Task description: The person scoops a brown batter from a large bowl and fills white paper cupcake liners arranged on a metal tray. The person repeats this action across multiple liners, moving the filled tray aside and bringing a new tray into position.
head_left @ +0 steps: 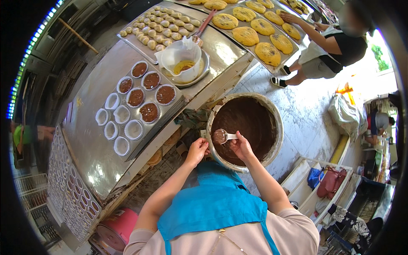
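Observation:
My right hand (242,146) grips the handle of a white scoop (232,136) over a big round tub (279,127). Brown batter (219,136) fills the scoop's bowl, and more dark batter (250,114) coats the tub's inside. Beside the tub's left rim is my left hand (198,151), its fingers curled and pressed together; whatever they may hold is hidden. To the left, a metal tray (146,131) carries white paper cups. Several at the back and right hold brown batter (149,112); several at the front and left, such as one paper cup (134,129), are empty.
On the metal table (91,148) stand a clear jug (182,59) in a metal bowl and a tray of small dough balls (161,27). Flat yellow rounds (245,36) lie on trays farther back. A co-worker (331,46) reaches there. Shelving (314,191) stands at right.

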### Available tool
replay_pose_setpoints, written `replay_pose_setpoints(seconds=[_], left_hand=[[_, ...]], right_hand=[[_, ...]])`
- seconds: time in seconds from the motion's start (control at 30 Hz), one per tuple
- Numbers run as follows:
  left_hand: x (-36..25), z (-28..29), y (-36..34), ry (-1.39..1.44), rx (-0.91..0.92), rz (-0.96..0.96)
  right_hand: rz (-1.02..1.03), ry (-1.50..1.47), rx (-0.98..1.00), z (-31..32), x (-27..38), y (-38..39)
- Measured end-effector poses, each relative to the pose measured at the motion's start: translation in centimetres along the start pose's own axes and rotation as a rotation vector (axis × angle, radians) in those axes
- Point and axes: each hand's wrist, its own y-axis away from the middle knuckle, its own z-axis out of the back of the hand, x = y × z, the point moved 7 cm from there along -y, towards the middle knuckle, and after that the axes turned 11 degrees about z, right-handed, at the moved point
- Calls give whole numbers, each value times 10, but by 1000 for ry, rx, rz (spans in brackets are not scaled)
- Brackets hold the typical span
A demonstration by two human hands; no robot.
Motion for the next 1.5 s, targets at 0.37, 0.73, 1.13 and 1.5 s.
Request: replay_pose_setpoints(seconds=[0.37, 0.73, 1.13, 1.5], left_hand=[[-21, 66, 55, -27, -32, -40], [-22, 124, 104, -62, -157, -191], [-22, 144, 109, -22, -162, -254], [-22, 135, 97, -44, -157, -251]], right_hand=[[194, 192, 310, -221, 90, 27], [930, 1300, 1250, -414, -37, 71], [1347, 1372, 1417, -434, -19, 120], [1429, 1137, 1326, -373, -55, 88]])
